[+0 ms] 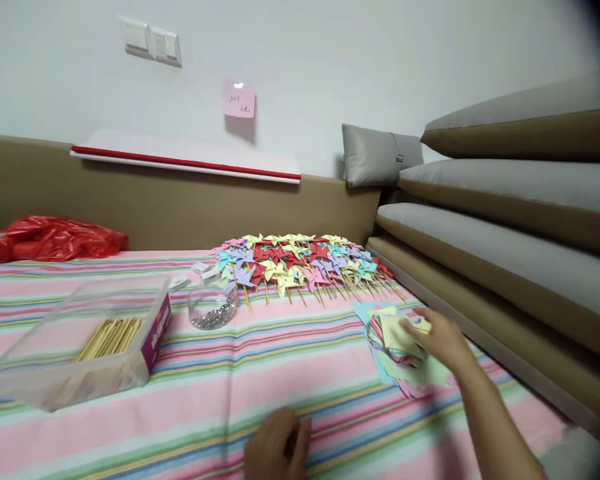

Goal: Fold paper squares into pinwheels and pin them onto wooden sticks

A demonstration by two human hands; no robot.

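Note:
On the right, my right hand (441, 340) reaches over a stack of coloured paper pieces, thumb and fingers closed at the edge of a pale yellow paper piece (396, 333) on top. Beneath it are a bundle of multicoloured paper edges (380, 341) and light blue and green sheets (381, 363). My left hand (277, 445) rests on the striped cloth at the bottom middle, fingers curled in, with nothing visible in it. Many paper pinwheels on sticks (280, 270) lie in rows at the back, in yellow, red, purple, pink and blue.
A clear plastic box (95, 377) at left holds wooden sticks (111, 339). Beside it stands a round clear tub (213, 312) of small metal pieces. A red plastic bag (55, 239) lies far left. Stacked grey-brown cushions (505, 233) border the right side.

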